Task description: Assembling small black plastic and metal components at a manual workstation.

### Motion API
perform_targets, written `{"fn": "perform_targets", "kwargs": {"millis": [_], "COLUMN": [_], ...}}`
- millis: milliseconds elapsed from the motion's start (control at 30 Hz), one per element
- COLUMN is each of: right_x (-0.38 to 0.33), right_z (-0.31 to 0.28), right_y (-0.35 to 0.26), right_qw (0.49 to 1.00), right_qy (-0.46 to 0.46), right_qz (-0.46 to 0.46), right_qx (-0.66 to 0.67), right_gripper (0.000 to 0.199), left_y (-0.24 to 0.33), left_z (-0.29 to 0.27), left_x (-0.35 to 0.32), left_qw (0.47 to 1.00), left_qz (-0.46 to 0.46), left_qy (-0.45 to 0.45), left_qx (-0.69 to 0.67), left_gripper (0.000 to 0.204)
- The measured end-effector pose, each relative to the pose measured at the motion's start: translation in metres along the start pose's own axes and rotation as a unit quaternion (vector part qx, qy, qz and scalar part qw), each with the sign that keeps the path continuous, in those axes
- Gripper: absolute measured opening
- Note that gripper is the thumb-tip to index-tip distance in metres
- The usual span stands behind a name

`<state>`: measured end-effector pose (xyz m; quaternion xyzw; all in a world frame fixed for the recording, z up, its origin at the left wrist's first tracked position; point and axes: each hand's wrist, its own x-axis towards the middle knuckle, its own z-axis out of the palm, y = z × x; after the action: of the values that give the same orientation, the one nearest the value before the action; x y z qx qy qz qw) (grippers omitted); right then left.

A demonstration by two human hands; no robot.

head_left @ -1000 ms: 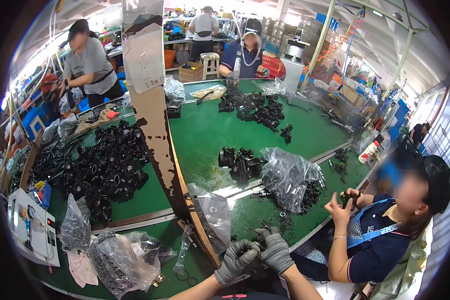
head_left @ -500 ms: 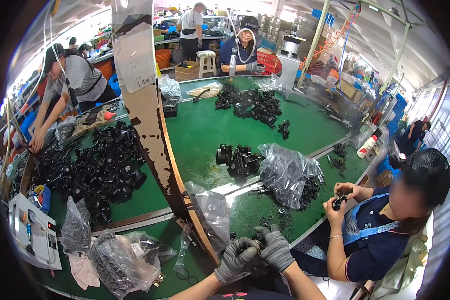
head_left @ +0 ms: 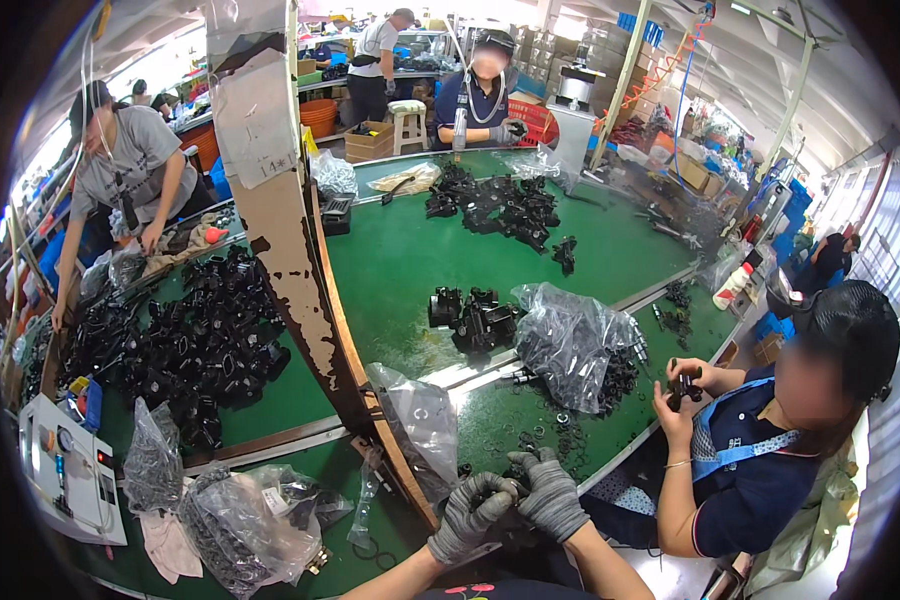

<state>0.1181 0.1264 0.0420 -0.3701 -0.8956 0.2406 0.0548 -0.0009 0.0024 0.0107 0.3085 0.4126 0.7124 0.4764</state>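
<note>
My left hand (head_left: 471, 518) and my right hand (head_left: 552, 500), both in grey knitted gloves, come together at the near edge of the green table. Their fingers are closed and pinch at a small part between them, mostly covered by the gloves. Just beyond my fingers lie small black rings (head_left: 538, 432) scattered on the table. Past them, a clear plastic bag (head_left: 573, 335) rests over a heap of small black and metallic parts. Left of my left hand, another clear bag (head_left: 417, 420) leans by the wooden edge of a post.
A tall cardboard-covered post (head_left: 270, 200) rises left of centre. Black part heaps (head_left: 200, 340) cover the left table; more black parts (head_left: 475, 318) lie ahead. A bagged bundle (head_left: 245, 520) and a white device (head_left: 70, 470) stand near left. A co-worker (head_left: 760, 440) sits close on my right.
My hands stay almost in place. The co-worker on the right has turned the black part in their hands. At the far left, a person has straightened and spread their arms apart.
</note>
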Motion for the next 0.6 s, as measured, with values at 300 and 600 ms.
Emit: {"fn": "perform_targets", "kwargs": {"millis": [300,600], "right_x": [-0.002,-0.0005], "right_z": [0.0013,-0.0041], "right_y": [-0.0001,-0.0014], "right_qw": [1.0,1.0], "right_qy": [0.004,0.009], "right_qz": [0.003,-0.005], "right_qx": [-0.002,0.001], "right_gripper": [0.054,0.054], "left_y": [-0.0065,-0.0033], "left_z": [-0.0021,0.0001], "left_x": [-0.0007,-0.0007], "left_qw": [1.0,0.999], "left_qz": [-0.004,-0.002], "left_qy": [-0.002,-0.008], "left_qx": [-0.007,-0.031], "left_gripper": [0.03,0.032]}}
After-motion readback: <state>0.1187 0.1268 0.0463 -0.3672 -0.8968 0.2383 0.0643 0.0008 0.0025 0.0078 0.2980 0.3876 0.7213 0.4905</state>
